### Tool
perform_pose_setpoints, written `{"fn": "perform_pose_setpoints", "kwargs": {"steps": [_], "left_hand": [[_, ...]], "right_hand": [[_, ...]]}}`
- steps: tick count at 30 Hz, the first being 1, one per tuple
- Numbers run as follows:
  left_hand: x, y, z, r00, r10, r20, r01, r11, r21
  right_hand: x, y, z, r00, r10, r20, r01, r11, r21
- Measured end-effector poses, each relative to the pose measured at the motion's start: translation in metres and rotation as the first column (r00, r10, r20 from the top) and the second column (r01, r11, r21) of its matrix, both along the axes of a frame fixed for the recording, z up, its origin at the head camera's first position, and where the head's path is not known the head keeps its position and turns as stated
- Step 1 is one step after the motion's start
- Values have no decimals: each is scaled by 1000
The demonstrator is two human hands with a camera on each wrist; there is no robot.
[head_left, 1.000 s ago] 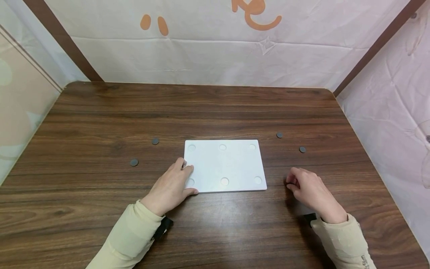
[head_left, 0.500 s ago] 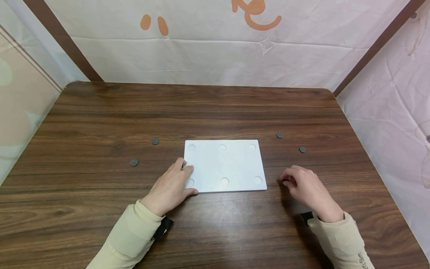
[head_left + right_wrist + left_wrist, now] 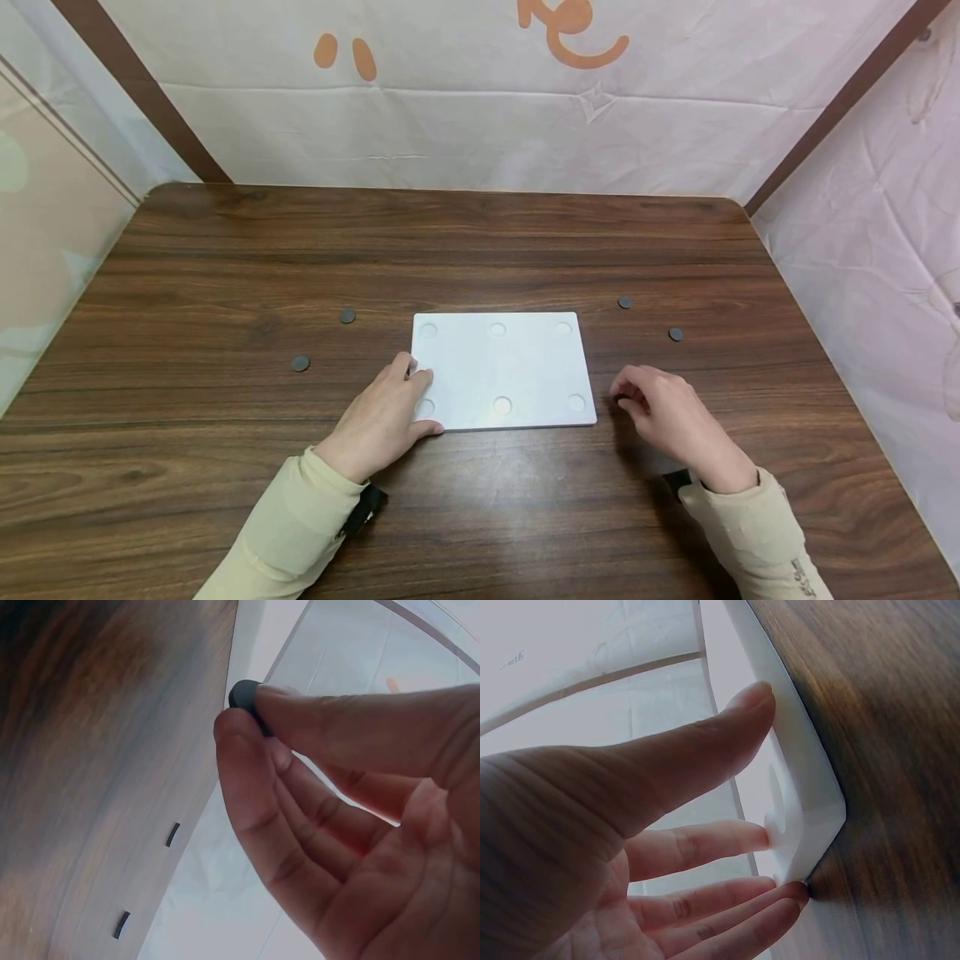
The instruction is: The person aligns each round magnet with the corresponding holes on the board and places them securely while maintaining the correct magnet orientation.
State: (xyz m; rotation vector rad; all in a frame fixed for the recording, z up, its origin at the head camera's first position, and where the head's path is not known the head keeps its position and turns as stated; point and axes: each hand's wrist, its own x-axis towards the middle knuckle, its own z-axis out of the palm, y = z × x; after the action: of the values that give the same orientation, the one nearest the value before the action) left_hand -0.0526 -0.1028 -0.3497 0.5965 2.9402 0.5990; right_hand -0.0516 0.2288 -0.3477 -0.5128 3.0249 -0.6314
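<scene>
A white rectangular board (image 3: 536, 367) with several shallow round recesses lies on the wooden table. My left hand (image 3: 380, 417) holds its near left corner: in the left wrist view the thumb lies along the front edge, the index fingertip is on top by a recess, and other fingertips are at the left side. Just right of the board, over the table, is my right hand (image 3: 667, 417). Between its thumb and index finger it pinches a small dark round disc (image 3: 244, 694), mostly hidden in the head view. The recesses in sight hold no discs.
Two dark discs lie left of the board, one nearer disc (image 3: 301, 363) and one farther disc (image 3: 347, 316). Right of it are another disc (image 3: 676, 334) and a farther disc (image 3: 625, 302). Pale fabric walls (image 3: 487, 133) rise behind the table (image 3: 480, 242) and at its sides.
My right hand has moved left toward the board, with the disc still pinched. The left hand and the board have stayed in place.
</scene>
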Motion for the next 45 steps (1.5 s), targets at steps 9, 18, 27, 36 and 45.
{"fn": "perform_pose_setpoints", "kwargs": {"steps": [9,18,27,36,45], "left_hand": [[0,0,0,1000,4,4,-4,1000,3],[0,0,0,1000,2,-5,-2,1000,5],[-1,0,0,1000,-1,-9,1,1000,2],[0,0,-1,1000,-1,-9,1,1000,5],[0,0,-1,1000,-1,-5,1,1000,8]], "right_hand": [[-2,-5,-1,999,25,-30,-26,999,-24],[-2,-10,-2,997,59,-47,-61,997,-38],[-4,-17,-2,994,94,-54,-98,993,-65],[-5,-22,-6,992,122,-34,-124,989,-86],[-5,-26,-8,992,126,-21,-127,987,-94]]}}
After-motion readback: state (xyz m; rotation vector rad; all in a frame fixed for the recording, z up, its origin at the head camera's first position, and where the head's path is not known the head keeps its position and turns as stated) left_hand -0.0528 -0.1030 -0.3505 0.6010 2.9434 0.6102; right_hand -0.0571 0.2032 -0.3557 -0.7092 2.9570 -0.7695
